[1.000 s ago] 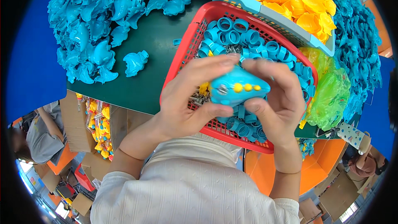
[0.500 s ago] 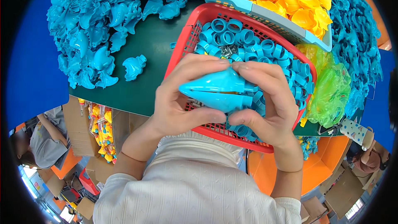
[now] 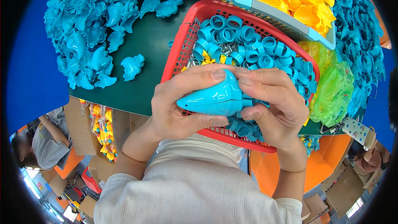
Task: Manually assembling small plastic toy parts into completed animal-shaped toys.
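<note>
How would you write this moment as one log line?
left hand: holds glossy blue pointed plastic shell | right hand: fingers at its collar end | beneath: red plastic basket with blue plastic rings

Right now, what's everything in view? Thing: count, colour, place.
toy body: 1, blue, in both hands
basket: 1, red, below hands
rings: many, blue, in red basket
small pieces: several, yellow, in red basket
metal parts: several, silvery, in red basket
second basket: 1, light blue-grey, beyond red one
shells: many, yellow, in second basket
piles: 2, blue, left and far right
lone piece: 1, blue, beside left pile
bag: 1, green-yellow, right
table: 1, dark green, underneath
carton: 1, brown, lower left
people: 2, grey and brownish clothing, outer edges
background clutter: too small to count
left hand, right hand: bare, on toy body
</note>
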{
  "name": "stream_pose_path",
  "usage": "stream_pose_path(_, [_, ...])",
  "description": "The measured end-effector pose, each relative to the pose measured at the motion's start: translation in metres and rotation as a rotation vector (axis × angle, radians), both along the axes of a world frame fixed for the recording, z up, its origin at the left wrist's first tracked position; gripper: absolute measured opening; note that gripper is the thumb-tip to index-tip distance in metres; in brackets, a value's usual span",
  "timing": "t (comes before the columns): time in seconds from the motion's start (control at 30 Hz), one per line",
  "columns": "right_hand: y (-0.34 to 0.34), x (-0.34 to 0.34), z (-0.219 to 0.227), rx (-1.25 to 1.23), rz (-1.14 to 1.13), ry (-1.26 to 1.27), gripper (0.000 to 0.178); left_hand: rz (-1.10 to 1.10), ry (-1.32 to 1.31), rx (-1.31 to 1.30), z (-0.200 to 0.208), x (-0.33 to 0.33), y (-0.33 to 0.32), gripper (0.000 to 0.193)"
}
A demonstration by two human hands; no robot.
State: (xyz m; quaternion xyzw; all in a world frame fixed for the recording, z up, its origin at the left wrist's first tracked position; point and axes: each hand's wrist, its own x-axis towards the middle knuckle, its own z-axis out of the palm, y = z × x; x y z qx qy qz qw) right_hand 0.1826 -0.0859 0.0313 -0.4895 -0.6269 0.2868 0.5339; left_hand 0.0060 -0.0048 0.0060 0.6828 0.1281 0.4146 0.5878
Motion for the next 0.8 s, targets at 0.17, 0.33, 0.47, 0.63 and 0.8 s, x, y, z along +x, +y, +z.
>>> stream_pose_path(0.17, [0.001, 0.001, -0.002, 0.019, 0.039, 0.017, 0.031, 0.024, 0.009, 0.089, 0.002, 0.000, -0.001, 0.059])
stream_pose_path(0.33, [0.006, -0.008, 0.000, -0.015, -0.022, 0.189, 0.034, 0.038, -0.021, 0.013, -0.002, 0.002, -0.002, 0.060])
stream_pose_path(0.47, [0.000, -0.006, 0.004, -0.031, -0.051, 0.096, 0.036, -0.005, 0.041, 0.057, 0.005, 0.003, 0.002, 0.058])
stream_pose_path(0.63, [-0.002, -0.003, 0.000, 0.093, -0.005, -0.134, 0.039, -0.016, 0.070, 0.114, 0.002, 0.001, 0.002, 0.055])
stream_pose_path(0.8, [0.003, -0.002, 0.007, 0.078, 0.007, -0.074, 0.041, 0.019, 0.076, 0.112, 0.004, 0.000, 0.001, 0.056])
